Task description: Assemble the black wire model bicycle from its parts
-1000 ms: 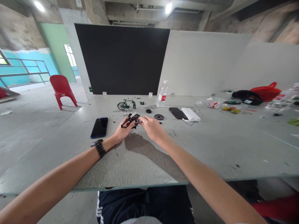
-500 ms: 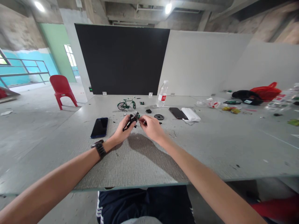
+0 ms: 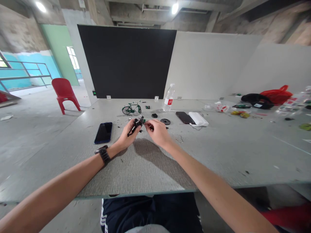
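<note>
My left hand (image 3: 128, 134) is closed around a small black-and-silver model bicycle part (image 3: 138, 122), whose exact kind is too small to tell. A bit of green shows at its right end. Against that end, the fingers of my right hand (image 3: 156, 131) are pinched together; what they hold, if anything, is hidden. Just beyond both hands stands a small green model bicycle (image 3: 131, 109). A loose black spoked wheel (image 3: 165, 121) lies flat to the right of my right hand, and a small black piece (image 3: 154, 115) lies behind it.
A dark phone (image 3: 103, 133) lies left of my hands. To the right are another phone (image 3: 185, 117) and a white case-like object (image 3: 198, 119). A water bottle (image 3: 169, 98) stands near the black panel (image 3: 128, 61). Bags and wrappers cover the table's far right.
The part in my left hand has tilted very slightly. Otherwise both hands hold nearly the same place, and the table things have not moved.
</note>
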`<state>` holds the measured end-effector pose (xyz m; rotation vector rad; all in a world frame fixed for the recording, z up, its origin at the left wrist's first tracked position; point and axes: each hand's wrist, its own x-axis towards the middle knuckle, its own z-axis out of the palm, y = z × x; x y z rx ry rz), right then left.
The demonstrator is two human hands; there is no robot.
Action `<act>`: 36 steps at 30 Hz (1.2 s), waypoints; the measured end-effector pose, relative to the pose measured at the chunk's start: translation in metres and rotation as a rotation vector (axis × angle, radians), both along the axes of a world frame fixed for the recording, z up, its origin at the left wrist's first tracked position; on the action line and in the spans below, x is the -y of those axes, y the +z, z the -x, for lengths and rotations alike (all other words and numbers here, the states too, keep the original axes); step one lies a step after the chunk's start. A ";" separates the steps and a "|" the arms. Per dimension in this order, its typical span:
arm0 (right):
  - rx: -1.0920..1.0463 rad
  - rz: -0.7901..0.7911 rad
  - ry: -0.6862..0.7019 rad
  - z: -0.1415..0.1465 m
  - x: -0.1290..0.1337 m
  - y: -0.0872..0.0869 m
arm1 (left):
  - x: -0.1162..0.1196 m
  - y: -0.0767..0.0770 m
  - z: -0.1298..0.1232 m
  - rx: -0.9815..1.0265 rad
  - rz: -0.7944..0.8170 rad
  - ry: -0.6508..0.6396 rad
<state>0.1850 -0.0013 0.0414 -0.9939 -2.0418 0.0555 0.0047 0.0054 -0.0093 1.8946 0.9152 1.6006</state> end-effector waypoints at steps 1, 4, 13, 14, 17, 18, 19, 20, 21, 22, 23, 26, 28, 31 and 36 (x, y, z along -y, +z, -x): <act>0.006 -0.002 0.008 0.000 0.000 0.000 | 0.000 0.000 0.000 -0.002 -0.001 0.003; -0.013 0.017 0.035 -0.001 0.000 -0.001 | 0.001 0.002 0.001 -0.018 0.001 0.006; -0.085 0.036 0.025 -0.003 -0.001 -0.001 | 0.002 0.002 0.001 -0.031 0.019 0.007; -0.067 0.036 0.022 -0.003 -0.001 -0.002 | 0.001 0.002 0.001 -0.019 0.022 0.008; -0.037 0.036 0.020 -0.004 -0.003 -0.004 | 0.001 0.002 0.000 -0.007 0.022 0.014; -0.041 0.040 0.026 -0.005 -0.004 -0.005 | 0.001 0.002 0.000 -0.013 0.021 0.019; -0.048 0.043 0.033 -0.005 -0.004 -0.005 | 0.001 0.002 0.001 -0.019 0.018 0.024; -0.054 0.047 0.040 -0.005 -0.004 -0.005 | 0.002 0.002 0.001 -0.025 0.016 0.029; -0.059 0.053 0.045 -0.006 -0.004 -0.005 | 0.002 0.002 0.001 -0.029 0.016 0.031; -0.063 0.061 0.048 -0.006 -0.003 -0.004 | 0.002 0.003 0.001 -0.033 0.017 0.032; -0.067 0.072 0.050 -0.006 -0.002 -0.003 | 0.003 0.003 0.001 -0.036 0.019 0.033; -0.077 0.121 0.063 -0.007 0.002 0.001 | 0.004 0.003 0.001 -0.043 0.017 0.037; -0.079 0.146 0.065 -0.007 0.004 0.003 | 0.004 0.004 0.001 -0.052 0.007 0.037; -0.063 0.141 0.061 -0.006 0.004 0.003 | 0.005 0.005 0.002 -0.061 0.002 0.027; -0.012 0.056 0.046 -0.005 0.001 -0.002 | 0.006 0.008 0.002 -0.056 -0.003 0.027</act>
